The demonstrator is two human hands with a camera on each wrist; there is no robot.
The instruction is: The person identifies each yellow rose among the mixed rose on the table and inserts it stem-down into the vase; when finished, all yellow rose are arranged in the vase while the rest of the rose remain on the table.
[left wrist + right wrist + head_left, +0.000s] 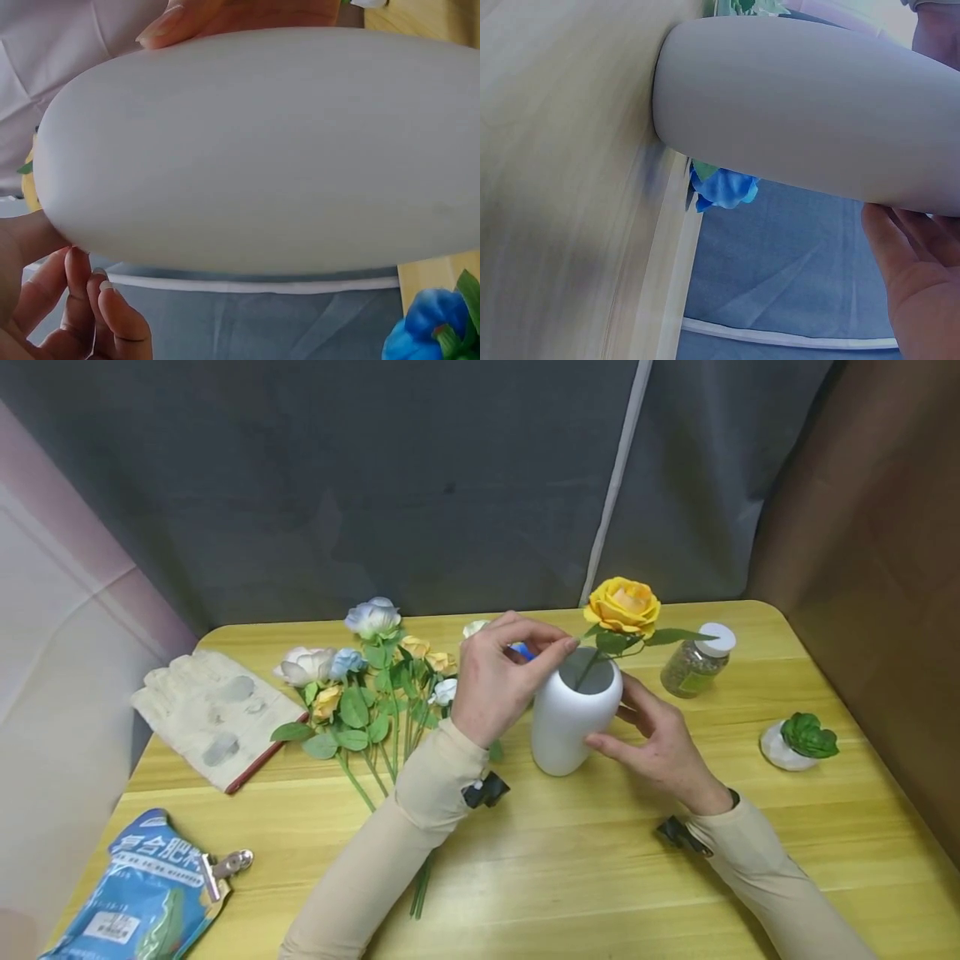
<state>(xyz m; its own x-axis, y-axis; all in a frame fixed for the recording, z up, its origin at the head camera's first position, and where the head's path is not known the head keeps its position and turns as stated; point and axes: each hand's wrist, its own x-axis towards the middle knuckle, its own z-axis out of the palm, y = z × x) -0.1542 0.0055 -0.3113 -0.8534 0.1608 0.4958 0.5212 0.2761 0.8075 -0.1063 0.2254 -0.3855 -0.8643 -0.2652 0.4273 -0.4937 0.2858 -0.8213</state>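
Observation:
A white vase (566, 727) stands on the wooden table, with a yellow rose (624, 607) rising from its mouth. My right hand (663, 747) holds the vase from the right, thumb in front and fingers around behind. At the rim, my left hand (506, 672) pinches a leaf of the rose between thumb and forefinger. The left wrist view has the vase (247, 150) filling the middle, with my left hand (67, 307) at its mouth. In the right wrist view, the fingers of my right hand (922, 277) lie against the side of the vase (802, 112).
Several artificial flowers (360, 706) with long stems lie to the left, beside a pair of work gloves (217, 718). A blue fertilizer bag (142, 893) with a metal clip (225, 868) lies front left. On the right are a white-lidded jar (693, 668) and a small potted succulent (806, 739).

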